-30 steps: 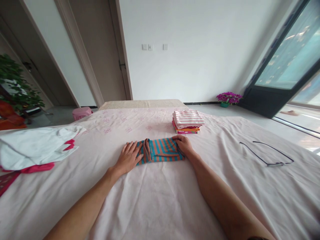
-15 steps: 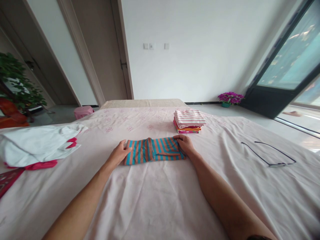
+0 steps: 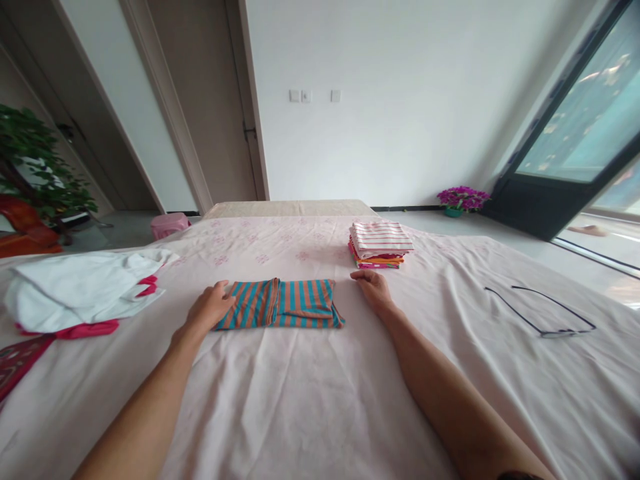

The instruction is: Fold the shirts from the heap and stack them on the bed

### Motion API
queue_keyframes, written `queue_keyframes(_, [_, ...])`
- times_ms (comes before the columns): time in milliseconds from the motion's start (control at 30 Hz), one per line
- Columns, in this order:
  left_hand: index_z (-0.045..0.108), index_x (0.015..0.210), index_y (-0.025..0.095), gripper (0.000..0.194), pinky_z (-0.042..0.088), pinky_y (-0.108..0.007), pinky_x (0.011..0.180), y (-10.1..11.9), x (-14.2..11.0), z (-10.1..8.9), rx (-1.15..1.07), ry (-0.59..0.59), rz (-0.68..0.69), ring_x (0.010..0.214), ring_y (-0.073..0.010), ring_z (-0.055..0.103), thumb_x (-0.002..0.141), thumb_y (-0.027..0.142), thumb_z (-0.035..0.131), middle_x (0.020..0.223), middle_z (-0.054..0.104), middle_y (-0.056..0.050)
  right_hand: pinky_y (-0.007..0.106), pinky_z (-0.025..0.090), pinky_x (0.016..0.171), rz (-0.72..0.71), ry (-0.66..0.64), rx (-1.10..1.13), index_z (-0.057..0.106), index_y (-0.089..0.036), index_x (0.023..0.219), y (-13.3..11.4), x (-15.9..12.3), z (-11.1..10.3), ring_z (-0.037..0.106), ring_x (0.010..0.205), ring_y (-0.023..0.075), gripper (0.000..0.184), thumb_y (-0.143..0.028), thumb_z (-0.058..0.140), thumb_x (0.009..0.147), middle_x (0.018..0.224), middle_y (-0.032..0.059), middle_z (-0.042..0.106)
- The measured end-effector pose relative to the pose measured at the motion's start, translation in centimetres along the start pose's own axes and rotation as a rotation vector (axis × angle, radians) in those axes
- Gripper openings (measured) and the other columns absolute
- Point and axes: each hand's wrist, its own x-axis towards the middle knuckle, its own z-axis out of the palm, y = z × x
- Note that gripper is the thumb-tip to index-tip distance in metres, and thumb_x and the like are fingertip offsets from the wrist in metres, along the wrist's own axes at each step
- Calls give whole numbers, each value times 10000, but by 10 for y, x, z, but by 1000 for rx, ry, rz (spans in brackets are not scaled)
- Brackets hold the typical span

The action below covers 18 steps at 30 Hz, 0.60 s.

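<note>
A folded garment with teal and brown stripes (image 3: 306,299) lies flat on the pink bedspread (image 3: 300,400), with a thick fold standing across its middle. My left hand (image 3: 210,308) grips the garment's left end, the thumb over the cloth. To the right, my right hand (image 3: 373,288) is apart from the garment, holding nothing, its fingers loosely extended toward the left. Just beyond that hand stands a stack of folded clothes (image 3: 380,241), a white piece with red stripes on top and red, orange and pink ones below.
White cloth (image 3: 75,287) with red pieces lies heaped at the left, beside a dark red patterned fabric (image 3: 23,363). Eyeglasses (image 3: 565,331) rest on the bedspread at the right. Farther off are a pink stool (image 3: 170,225) and purple flowers (image 3: 463,198) on the floor.
The striped garment has slid left along with my left hand. My right hand has let go of its right end, leaving a gap between them.
</note>
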Motion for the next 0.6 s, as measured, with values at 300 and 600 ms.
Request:
queue_keyframes(300, [455,1438,134,575,240,-446,1181,75,-26,62,277,18,475,1450,-289,329,981,452,309,1519,443,-152,313,495,928,-11,-36,-64,753,-223,920,-2,-1,1,687,952,190,327,-170,487,739,966,14,762])
queue_keyframes(600, [476,1438,179,586,167,-497,1198,80,-36,73,231,-87,566,1462,-303,302,962,505,378,1544,411,-133,302,493,911,-30,-56,-161,758,-243,933,-1,-1,1,686,964,193,343,-140,489,746,972,1,762])
